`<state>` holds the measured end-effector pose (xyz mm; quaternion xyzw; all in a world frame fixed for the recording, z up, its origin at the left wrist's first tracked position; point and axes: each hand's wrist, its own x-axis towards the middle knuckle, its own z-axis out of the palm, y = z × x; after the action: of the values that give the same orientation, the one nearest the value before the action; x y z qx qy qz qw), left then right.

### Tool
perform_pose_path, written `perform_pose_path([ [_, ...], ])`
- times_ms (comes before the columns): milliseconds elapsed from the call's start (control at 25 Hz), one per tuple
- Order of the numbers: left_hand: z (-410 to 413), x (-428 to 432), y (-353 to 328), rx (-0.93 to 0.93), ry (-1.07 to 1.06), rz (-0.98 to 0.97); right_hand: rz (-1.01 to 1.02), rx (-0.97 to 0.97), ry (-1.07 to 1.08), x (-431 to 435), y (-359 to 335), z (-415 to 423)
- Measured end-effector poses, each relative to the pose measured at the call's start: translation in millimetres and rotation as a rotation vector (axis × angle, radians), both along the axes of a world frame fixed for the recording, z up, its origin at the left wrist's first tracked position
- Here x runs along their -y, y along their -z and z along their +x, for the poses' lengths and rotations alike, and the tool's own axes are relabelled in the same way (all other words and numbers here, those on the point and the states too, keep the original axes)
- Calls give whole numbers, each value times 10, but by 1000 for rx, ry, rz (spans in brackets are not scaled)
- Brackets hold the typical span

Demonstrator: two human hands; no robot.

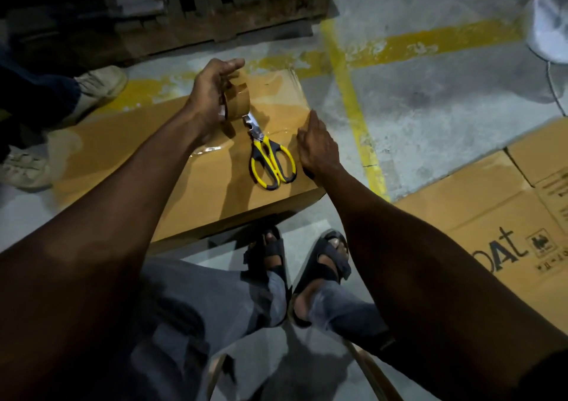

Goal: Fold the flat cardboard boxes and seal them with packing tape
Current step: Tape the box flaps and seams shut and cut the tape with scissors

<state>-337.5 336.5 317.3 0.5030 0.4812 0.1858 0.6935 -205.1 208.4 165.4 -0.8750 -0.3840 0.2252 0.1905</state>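
Box: A folded cardboard box (199, 167) lies on the concrete floor at the centre of the scene, just beyond the seated person's feet, broad face up. A glossy strip of tape (212, 148) runs across that face toward its right edge.
Tape roll: A brown tape roll (238, 101) stands on edge over the far part of the box. Whether it touches the cardboard cannot be told.
Left hand: The left hand (209, 93) has its grip closed round the roll, thumb stretched over the top and fingers curled underneath.
Right hand: The right hand (316, 148) lies flat on the box's right edge, its grip slack and fingers straight, pressing the cardboard and holding nothing.
Scissors: Yellow-and-black scissors (270, 161) rest on the box between the two hands, blades closed and pointing far-left toward the roll, handles toward the near edge.
Flat cardboard: An unfolded printed sheet of flat cardboard (479, 204) lies on the floor to the right, apart from the box.
Feet: Two feet in dark sandals (332, 259) sit just near of the box, below grey trouser legs.
Floor: Worn yellow lines (353, 99) cross the grey concrete beyond and right of the box.
Far side: A dark wooden pallet (172, 10) sits beyond the box.
Left edge: Another person's pale shoes (98, 85) stand beside the box's left end.
Far right: A blurred white object (547, 25) sits on the floor.
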Motion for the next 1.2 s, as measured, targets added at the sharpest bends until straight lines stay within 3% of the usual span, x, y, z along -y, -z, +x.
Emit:
perform_pose_path([
  [80,12,2,-2,43,-24,-47,28,-43,100,31,-6,43],
  [360,-106,-63,64,1,59,-11,-194,13,282,-80,-51,-15],
  [480,-226,-115,44,-65,50,-18,-116,326,145,-75,-8,-232],
  [560,-398,-190,22,-71,-17,-35,-4,386,-34,-40,-18,-439],
  [640,-604,-279,-15,-87,-140,-54,27,370,-207,-25,-61,-671],
  [720,-866,-372,-54,-106,-287,-69,-75,361,-329,-54,-112,-913],
  [960,-2061,-772,17,-113,-504,-57,-138,479,-339,-459,-199,-1305],
  [1200,-2980,-1041,369,-163,-595,11,-91,384,-426,-868,-154,-1442],
])
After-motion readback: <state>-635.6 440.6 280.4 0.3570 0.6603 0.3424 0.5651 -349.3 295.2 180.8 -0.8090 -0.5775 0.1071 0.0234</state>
